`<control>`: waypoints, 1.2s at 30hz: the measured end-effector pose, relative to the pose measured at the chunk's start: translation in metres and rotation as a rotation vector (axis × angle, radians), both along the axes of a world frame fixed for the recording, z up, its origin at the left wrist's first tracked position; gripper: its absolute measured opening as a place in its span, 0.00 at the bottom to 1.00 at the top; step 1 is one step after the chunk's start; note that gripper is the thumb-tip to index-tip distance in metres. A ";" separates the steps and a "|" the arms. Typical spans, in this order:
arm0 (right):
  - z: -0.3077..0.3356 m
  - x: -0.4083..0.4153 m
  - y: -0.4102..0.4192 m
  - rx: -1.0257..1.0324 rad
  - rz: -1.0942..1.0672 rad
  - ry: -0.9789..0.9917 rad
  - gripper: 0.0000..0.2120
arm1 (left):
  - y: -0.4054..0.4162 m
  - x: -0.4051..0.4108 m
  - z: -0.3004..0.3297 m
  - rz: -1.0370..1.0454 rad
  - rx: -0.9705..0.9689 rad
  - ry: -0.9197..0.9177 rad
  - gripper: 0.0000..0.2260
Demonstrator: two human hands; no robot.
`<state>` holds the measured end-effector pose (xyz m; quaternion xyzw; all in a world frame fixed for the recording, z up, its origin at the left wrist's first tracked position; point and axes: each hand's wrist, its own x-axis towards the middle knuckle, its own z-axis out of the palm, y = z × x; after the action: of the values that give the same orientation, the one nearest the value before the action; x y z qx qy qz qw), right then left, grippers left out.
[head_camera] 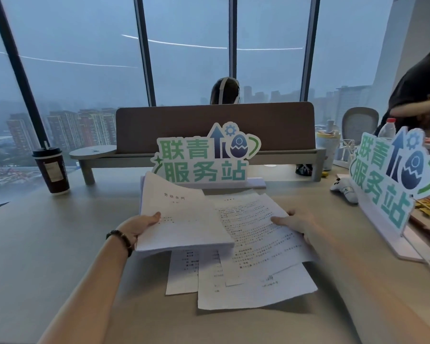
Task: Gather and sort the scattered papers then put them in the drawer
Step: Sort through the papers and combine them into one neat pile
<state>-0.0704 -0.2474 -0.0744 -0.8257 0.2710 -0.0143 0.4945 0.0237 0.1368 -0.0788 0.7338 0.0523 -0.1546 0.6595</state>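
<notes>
My left grip [144,223] pinches a sheet headed 劳动合同 [181,217]; my right grip [297,223] holds printed pages [256,234] mid-frame. Behind, a sign [204,157] reads 联青服务站.

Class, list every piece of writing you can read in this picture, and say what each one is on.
"联青 服务站": centre standing sign.
"联青 服务站": same words on the right standing sign.
"劳动合同": heading of the sheet in the left hand.
Body text on the other sheets: too small to read.
Coffee cup label: blurred.
</notes>
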 end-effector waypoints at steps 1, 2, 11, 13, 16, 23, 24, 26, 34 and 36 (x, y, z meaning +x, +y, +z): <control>-0.001 0.001 0.000 -0.059 -0.011 -0.007 0.16 | 0.001 0.000 0.000 -0.006 0.019 -0.001 0.11; -0.001 0.001 0.000 -0.104 -0.006 0.005 0.14 | 0.001 0.000 0.000 -0.012 0.029 0.001 0.11; -0.002 -0.003 0.019 0.254 0.168 0.110 0.05 | -0.007 0.006 -0.008 -0.074 0.023 0.016 0.09; -0.008 -0.001 0.029 0.317 0.199 0.097 0.03 | -0.013 0.006 -0.010 -0.105 -0.011 0.022 0.08; -0.016 0.004 0.041 0.314 0.241 0.107 0.06 | -0.021 0.002 -0.013 -0.123 -0.042 0.032 0.08; -0.018 0.008 0.041 0.229 0.265 0.102 0.16 | -0.028 -0.004 -0.011 -0.137 -0.081 0.062 0.10; -0.016 0.005 0.042 0.203 0.273 0.075 0.16 | -0.029 -0.006 -0.010 -0.135 -0.086 0.064 0.10; -0.015 0.004 0.042 0.177 0.297 0.056 0.12 | -0.028 -0.006 -0.010 -0.138 -0.076 0.059 0.10; 0.018 0.004 0.030 0.212 0.337 -0.008 0.18 | -0.028 -0.010 -0.005 -0.123 -0.038 0.032 0.10; 0.040 0.003 0.025 0.179 0.329 -0.092 0.20 | -0.026 -0.012 -0.002 -0.116 -0.017 0.016 0.12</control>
<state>-0.0670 -0.2221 -0.0342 -0.8101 0.1097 0.0531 0.5735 0.0121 0.1105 -0.0810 0.7285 0.0135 -0.1991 0.6553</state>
